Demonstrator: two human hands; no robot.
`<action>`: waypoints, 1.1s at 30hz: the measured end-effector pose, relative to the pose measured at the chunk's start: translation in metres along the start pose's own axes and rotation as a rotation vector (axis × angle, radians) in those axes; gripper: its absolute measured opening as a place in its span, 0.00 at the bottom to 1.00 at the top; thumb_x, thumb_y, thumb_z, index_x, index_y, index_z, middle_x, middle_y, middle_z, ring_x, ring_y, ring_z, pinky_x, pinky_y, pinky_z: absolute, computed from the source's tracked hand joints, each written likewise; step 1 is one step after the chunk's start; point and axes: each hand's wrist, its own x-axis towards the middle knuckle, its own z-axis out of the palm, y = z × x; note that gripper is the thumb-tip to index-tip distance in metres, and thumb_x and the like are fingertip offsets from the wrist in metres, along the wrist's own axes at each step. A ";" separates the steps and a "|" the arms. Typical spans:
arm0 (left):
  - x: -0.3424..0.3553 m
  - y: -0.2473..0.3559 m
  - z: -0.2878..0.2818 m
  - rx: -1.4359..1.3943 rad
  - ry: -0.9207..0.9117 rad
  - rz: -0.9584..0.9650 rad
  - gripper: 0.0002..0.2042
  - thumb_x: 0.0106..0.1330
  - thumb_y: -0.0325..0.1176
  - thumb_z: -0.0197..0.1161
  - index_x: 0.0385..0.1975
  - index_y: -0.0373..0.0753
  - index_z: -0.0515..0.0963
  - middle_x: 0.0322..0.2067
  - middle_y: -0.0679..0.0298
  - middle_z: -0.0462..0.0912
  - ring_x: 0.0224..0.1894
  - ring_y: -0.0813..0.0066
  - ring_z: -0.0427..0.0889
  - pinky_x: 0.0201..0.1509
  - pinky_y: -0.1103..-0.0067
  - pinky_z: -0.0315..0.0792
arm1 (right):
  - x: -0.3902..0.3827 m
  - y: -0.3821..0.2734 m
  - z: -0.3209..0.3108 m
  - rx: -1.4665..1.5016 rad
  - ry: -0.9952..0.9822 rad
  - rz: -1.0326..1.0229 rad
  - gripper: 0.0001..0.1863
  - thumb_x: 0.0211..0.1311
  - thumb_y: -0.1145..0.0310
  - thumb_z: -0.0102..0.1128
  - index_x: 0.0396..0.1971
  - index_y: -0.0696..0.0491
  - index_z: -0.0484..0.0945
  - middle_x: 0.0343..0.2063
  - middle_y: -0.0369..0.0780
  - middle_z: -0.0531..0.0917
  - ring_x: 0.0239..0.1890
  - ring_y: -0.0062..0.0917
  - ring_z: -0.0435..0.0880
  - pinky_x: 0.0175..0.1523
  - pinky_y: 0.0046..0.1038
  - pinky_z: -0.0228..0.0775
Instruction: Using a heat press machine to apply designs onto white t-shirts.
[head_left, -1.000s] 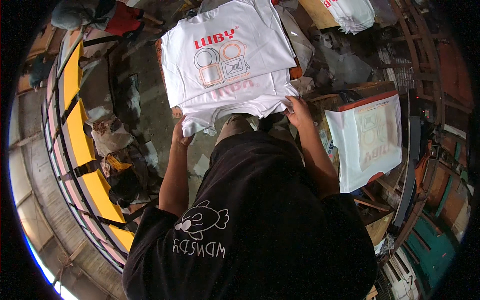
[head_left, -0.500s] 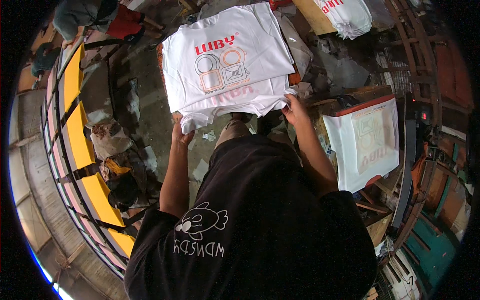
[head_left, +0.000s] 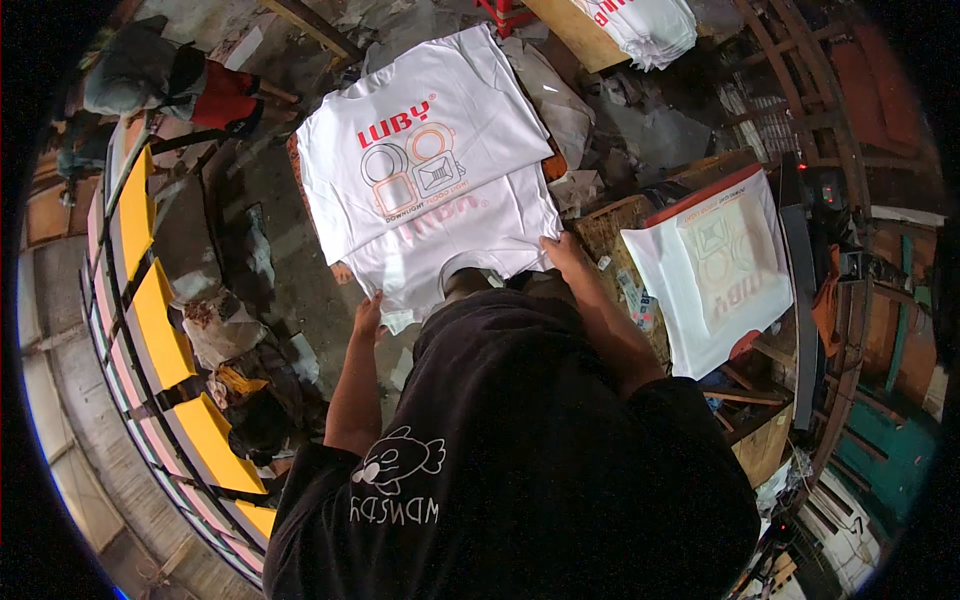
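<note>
The right hand (head_left: 566, 256) had its fingers closed on the near right edge of a white cloth T-shirt (head_left: 450, 243) lying before the person, partly beneath a second white T-shirt (head_left: 432, 112) with red lettering and lamp outlines. The left hand (head_left: 367, 318) was at its near left edge, its grip unclear. Rightward, another white printed shirt (head_left: 664, 273) covered a red-edged flat board (head_left: 703, 200).

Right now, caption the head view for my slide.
Left hand and right hand at the near edge of spread white printed fabric.
</note>
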 end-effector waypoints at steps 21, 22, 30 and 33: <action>0.054 -0.013 0.007 0.600 0.017 -0.199 0.28 0.70 0.54 0.61 0.58 0.34 0.76 0.49 0.49 0.83 0.43 0.50 0.84 0.44 0.55 0.80 | -0.003 0.018 0.011 -0.350 0.001 -0.138 0.29 0.57 0.54 0.70 0.52 0.59 0.81 0.45 0.54 0.86 0.50 0.48 0.86 0.54 0.43 0.78; 0.052 -0.015 0.012 0.509 -0.011 -0.161 0.26 0.72 0.52 0.61 0.58 0.37 0.75 0.47 0.52 0.83 0.41 0.53 0.84 0.41 0.57 0.81 | -0.007 0.023 0.010 -0.305 -0.022 -0.268 0.23 0.60 0.54 0.67 0.42 0.60 0.85 0.35 0.50 0.88 0.40 0.45 0.89 0.49 0.44 0.79; 0.052 -0.004 0.048 0.428 -0.590 0.203 0.17 0.77 0.46 0.58 0.56 0.41 0.76 0.39 0.60 0.83 0.31 0.67 0.83 0.33 0.68 0.79 | -0.058 0.022 -0.031 -0.472 -0.747 -0.169 0.22 0.69 0.52 0.60 0.48 0.56 0.83 0.42 0.44 0.87 0.47 0.34 0.86 0.50 0.40 0.76; 0.065 0.027 0.088 0.751 -0.604 0.411 0.18 0.75 0.46 0.60 0.54 0.40 0.77 0.36 0.62 0.83 0.28 0.70 0.82 0.31 0.70 0.79 | -0.125 -0.027 -0.083 -0.516 -0.695 -0.396 0.24 0.72 0.49 0.59 0.52 0.55 0.81 0.43 0.43 0.86 0.48 0.34 0.85 0.52 0.40 0.75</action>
